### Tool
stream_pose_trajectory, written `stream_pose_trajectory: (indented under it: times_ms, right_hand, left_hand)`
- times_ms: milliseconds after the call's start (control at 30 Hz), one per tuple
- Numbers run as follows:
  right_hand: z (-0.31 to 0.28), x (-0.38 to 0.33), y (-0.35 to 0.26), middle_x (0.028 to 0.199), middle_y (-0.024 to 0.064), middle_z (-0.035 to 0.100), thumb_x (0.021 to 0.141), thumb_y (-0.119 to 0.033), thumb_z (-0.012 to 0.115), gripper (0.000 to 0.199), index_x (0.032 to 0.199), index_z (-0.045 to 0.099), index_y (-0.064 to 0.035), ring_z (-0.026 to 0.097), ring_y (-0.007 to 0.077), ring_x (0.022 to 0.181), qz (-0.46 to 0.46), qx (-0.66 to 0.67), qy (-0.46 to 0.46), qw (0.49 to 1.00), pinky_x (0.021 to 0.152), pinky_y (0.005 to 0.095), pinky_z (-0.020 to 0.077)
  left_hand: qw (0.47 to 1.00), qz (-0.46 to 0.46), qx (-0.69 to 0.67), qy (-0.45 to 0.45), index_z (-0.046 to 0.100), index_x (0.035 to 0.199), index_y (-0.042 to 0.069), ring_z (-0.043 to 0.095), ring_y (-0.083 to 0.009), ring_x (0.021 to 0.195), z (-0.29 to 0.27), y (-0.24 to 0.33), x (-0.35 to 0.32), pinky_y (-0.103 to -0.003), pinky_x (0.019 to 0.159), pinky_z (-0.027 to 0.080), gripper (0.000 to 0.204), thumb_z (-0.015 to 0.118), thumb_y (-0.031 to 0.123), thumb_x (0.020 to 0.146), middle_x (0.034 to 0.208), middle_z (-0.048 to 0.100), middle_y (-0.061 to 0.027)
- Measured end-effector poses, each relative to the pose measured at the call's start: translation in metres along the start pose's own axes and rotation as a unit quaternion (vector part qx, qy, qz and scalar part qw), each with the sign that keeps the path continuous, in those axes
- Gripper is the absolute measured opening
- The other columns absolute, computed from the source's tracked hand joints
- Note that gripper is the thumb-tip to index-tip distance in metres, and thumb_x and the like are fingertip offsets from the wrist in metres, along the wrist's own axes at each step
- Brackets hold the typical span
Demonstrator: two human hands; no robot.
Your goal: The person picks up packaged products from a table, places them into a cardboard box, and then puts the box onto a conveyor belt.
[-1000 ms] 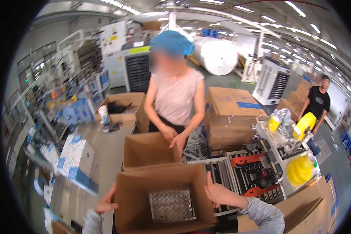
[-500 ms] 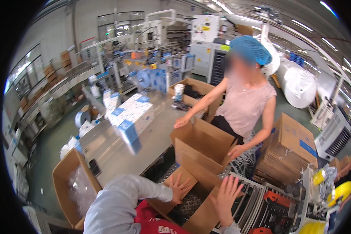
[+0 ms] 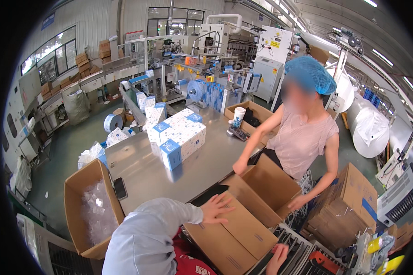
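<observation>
My left hand [image 3: 217, 209] lies flat with fingers spread on the top flap of a brown cardboard box [image 3: 236, 236] in front of me. My right hand [image 3: 276, 258] rests on the lower right side of the same box, partly cut off by the frame edge. Across from me a person in a blue hair net and pink top holds a second open cardboard box [image 3: 267, 189] with both hands. On the steel table [image 3: 170, 174] to the left stand stacked white and blue tissue packs [image 3: 176, 137].
An open carton with clear plastic [image 3: 89, 206] stands at the table's left end, a dark phone [image 3: 120, 188] beside it. A paper cup [image 3: 238, 117] and a carton sit at the far end. Flat carton stacks [image 3: 346, 215] are at the right. Machinery fills the background.
My view has swung left from the roller conveyor toward the table. My hands went from gripping the box's sides to resting on its closed flaps. The person opposite shifted their box.
</observation>
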State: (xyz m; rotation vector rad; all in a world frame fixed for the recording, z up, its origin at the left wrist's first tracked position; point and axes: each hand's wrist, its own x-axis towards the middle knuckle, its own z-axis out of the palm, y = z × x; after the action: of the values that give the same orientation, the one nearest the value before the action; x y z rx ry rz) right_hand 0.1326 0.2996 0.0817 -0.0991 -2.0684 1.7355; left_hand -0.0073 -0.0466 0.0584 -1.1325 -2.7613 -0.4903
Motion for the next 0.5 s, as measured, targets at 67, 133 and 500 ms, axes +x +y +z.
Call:
stream_pose_trajectory:
  times_ms: [67, 133, 500]
  right_hand:
    - [-0.008, -0.050, 0.157, 0.098, 0.0091, 0.056, 0.099, -0.013, 0.047, 0.018, 0.107, 0.055, 0.0005, 0.053, 0.0176, 0.086, 0.054, -0.182, 0.056, 0.980, 0.077, 0.0295, 0.0445]
    - [0.024, -0.092, 0.247, 0.108, 0.0131, 0.058, 0.098, -0.014, 0.048, 0.023, 0.115, 0.056, 0.0007, 0.056, 0.0227, 0.096, 0.148, -0.329, 0.001, 0.932, 0.085, 0.0338, 0.0462]
    - [-0.075, -0.099, -0.035, 0.122, 0.0163, 0.059, 0.094, -0.027, 0.059, 0.041, 0.126, 0.055, -0.0023, 0.057, 0.0246, 0.108, 0.303, -0.136, 0.068, 0.941, 0.090, 0.0338, 0.0477]
  left_hand:
    - [1.000, 0.000, -0.023, 0.006, 0.028, 0.150, 0.027, 0.011, -0.0413, 0.144, 0.005, -0.051, -0.005, -0.059, 0.114, 0.010, 0.065, 0.040, 0.058, 0.094, 0.155, 0.021, -0.0193]
    - [0.998, -0.038, -0.017, -0.037, 0.025, 0.151, 0.027, 0.011, -0.0414, 0.144, -0.007, -0.098, -0.015, -0.059, 0.114, 0.011, 0.067, 0.039, 0.058, 0.094, 0.156, 0.019, -0.0193]
    - [0.676, -0.294, -0.654, -0.168, 0.021, 0.152, 0.013, 0.015, -0.0277, 0.145, 0.099, -0.110, -0.049, -0.048, 0.117, 0.012, 0.093, 0.028, 0.078, 0.087, 0.158, 0.018, -0.0105]
